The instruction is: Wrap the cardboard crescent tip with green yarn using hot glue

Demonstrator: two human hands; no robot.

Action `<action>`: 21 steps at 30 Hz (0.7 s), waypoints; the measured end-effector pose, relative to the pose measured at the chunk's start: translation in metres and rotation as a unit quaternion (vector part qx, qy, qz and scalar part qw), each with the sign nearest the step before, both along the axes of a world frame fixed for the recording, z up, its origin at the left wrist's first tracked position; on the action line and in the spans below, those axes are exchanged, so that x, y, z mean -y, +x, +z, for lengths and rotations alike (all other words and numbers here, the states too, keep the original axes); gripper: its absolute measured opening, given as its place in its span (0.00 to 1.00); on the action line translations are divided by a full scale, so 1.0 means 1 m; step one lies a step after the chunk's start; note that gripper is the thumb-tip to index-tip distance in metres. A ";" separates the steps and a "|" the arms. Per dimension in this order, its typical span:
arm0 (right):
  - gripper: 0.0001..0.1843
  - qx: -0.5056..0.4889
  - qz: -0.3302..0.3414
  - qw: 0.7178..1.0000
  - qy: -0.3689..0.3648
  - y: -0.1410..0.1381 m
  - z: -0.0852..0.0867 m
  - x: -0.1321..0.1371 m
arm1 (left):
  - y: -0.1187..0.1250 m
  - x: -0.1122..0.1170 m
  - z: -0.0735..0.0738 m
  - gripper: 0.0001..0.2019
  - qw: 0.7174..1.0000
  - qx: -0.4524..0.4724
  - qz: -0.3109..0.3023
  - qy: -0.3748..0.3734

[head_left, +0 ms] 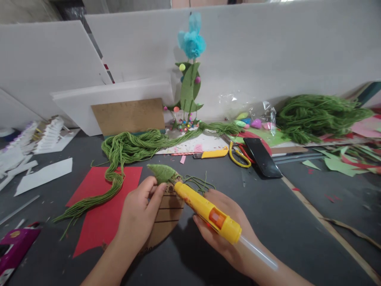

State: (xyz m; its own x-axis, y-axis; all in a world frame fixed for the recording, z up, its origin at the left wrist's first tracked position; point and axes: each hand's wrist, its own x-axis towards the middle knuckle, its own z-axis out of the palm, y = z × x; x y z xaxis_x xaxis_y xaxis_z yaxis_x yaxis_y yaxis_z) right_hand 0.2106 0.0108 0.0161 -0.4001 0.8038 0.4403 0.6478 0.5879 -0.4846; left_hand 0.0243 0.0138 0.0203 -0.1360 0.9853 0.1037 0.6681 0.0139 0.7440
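Note:
My left hand (139,214) pinches a leaf-shaped piece of brown cardboard (167,214) whose tip (162,172) is wrapped in green yarn. My right hand (222,224) grips a yellow glue gun (205,208) with a clear glue stick out of its back end. The gun's nozzle touches the cardboard just below the green-wrapped tip. A few loose green yarn strands (198,182) trail from the piece to the right.
A red paper sheet (101,214) and a long hank of green yarn (125,149) lie to the left. Behind are a yellow utility knife (212,153), yellow-handled scissors (239,155), a black phone (262,157), a green felt tree model (189,89), another yarn heap (315,113) and white foam boards (113,95).

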 end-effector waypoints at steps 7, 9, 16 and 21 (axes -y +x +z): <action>0.10 0.018 0.007 1.000 0.013 0.001 0.002 0.000 | 0.000 0.001 0.000 0.17 1.000 0.006 0.000 -0.003; 0.11 0.017 0.008 1.000 0.008 0.000 0.002 0.000 | 0.000 0.000 0.000 0.17 1.000 0.006 -0.001 -0.003; 0.10 0.025 0.015 0.999 0.018 0.000 0.000 0.001 | -0.001 0.001 0.001 0.18 1.000 0.000 -0.006 -0.006; 0.10 0.022 0.003 0.999 0.042 0.001 0.001 0.000 | 0.000 0.002 0.003 0.17 1.000 -0.001 -0.006 -0.005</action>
State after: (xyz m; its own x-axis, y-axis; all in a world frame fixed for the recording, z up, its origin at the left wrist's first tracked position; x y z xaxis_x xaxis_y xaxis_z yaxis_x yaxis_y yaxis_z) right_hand 0.2119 0.0106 0.0172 -0.4250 0.7627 0.4875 0.6643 0.6286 -0.4043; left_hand 0.0239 0.0118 0.0230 -0.1243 0.9877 0.0946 0.6696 0.0131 0.7426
